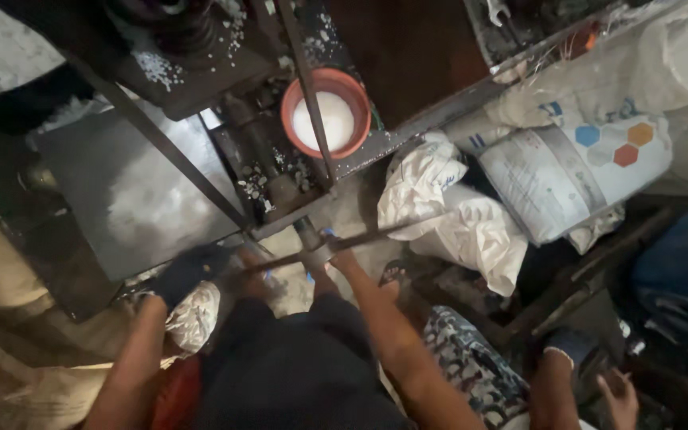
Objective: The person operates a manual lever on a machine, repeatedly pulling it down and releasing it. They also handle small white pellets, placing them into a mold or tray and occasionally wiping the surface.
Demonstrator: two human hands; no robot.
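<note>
Metal rod [360,239], long and thin, runs roughly level across the lower middle of the shot, right under the front edge of the dark machine frame [161,199]. Right hand [334,253] is clenched around it near the middle, bare fingers wrapped on the bar. Left hand [189,271] is in a dark glove and sits at the rod's left end by the frame's lower corner; looks like it's gripping there too, but it's blurry so I honestly can't tell how tight.

Up on the machine, near its back edge, there's an orange bucket [326,111] with something white inside, and a slanted bar of the frame crosses right over it. White pellets are scattered on the dark metal around it. Off the right side of the frame, a heap of white sacks [471,223], one with coloured hexagons printed on it. Bottom right corner, someone else's hand [619,398] next to a patterned cloth [471,366], well apart from the rod.
</note>
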